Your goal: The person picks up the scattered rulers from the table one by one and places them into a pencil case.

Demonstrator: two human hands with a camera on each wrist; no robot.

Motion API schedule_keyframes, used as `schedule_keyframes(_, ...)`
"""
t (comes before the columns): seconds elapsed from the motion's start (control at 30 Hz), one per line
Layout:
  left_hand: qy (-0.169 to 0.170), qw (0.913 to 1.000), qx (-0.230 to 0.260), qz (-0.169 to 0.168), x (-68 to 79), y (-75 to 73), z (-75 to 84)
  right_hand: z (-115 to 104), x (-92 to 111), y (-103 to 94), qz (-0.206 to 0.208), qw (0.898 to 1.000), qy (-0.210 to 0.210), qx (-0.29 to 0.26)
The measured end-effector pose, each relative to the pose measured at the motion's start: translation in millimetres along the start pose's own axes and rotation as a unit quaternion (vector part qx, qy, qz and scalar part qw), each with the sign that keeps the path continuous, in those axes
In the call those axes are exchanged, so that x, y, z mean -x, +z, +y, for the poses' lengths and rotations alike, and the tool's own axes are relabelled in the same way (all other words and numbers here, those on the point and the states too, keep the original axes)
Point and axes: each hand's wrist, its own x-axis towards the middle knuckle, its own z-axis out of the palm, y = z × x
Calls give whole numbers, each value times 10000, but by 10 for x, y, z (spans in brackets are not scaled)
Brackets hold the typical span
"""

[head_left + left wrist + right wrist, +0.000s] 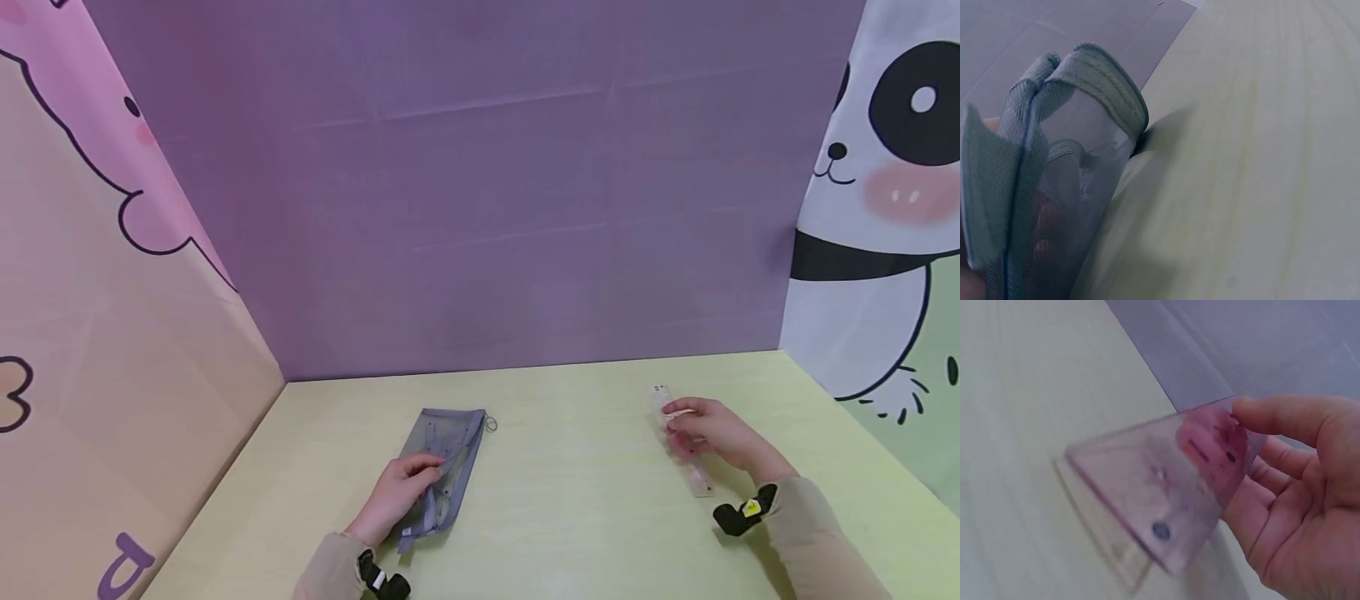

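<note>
A grey-blue mesh zip pouch (457, 492) lies on the table in the head view, left of the middle, with some items dimly visible through its mesh. My left hand (405, 487) pinches the pouch by its near side. Close up in the left wrist view, the folded mesh (1079, 156) stands raised, and fingers show faintly behind it. Over to the right, my right hand (716, 437) holds a clear pinkish ruler (697, 479) between thumb and fingers. In the right wrist view the ruler (1141, 494) is tilted, its near end close to the tabletop; contact cannot be told.
The pale wooden table (562, 483) spreads between the two hands. A purple backdrop (480, 208) rises at its far edge. Printed cloth walls stand at both sides, with a panda (862, 325) on the right one. A small ring (491, 423) hangs from the pouch's far corner.
</note>
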Motion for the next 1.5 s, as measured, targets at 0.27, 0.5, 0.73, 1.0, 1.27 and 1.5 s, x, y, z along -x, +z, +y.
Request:
schedule_keyframes(0.27, 35, 10000, 11, -48, 6, -6, 38, 85, -13, -65, -74, 9906, -43, -1363)
schedule_keyframes(0.5, 46, 10000, -15, 37, -131, 1, -188, 89, -57, -53, -140, 9888, 50, -1486)
schedule_keyframes(0.73, 81, 10000, -7, 44, -207, -8, -333, 66, -50, -15, -135, 9885, 110, -1500)
schedule_keyframes(1.0, 63, 10000, 26, -54, -63, -7, -78, 70, -37, 9, -118, 9847, 128, -1733)
schedule_keyframes(1.27, 79, 9998, 77, -140, 9, -21, 8, 95, -49, 30, -142, 9815, 69, -1909)
schedule_keyframes(1.5, 101, 9999, 40, -118, 12, -20, 3, 115, -50, 34, -198, 9749, 92, -2215)
